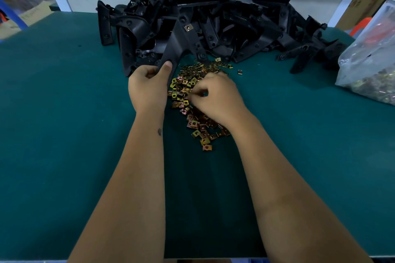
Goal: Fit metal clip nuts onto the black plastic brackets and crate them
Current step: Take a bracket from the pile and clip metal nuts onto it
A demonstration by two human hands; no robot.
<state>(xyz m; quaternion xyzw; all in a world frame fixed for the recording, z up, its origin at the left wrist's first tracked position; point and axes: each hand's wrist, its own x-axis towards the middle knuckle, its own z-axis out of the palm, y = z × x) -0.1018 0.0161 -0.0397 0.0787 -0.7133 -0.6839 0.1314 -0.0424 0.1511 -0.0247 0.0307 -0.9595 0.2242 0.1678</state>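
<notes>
left hand (147, 86) grips bracket (181, 47) just left of clip nut pile (190, 96) | right hand (215, 96) curled over pile, pinch unclear

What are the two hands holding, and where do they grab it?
The left hand holds a black bracket by its near end. The right hand is curled over the clip nuts; its hold cannot be told.

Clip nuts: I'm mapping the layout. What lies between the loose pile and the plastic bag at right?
Bare green mat separates the clip nut pile from the bag, head view.
</notes>
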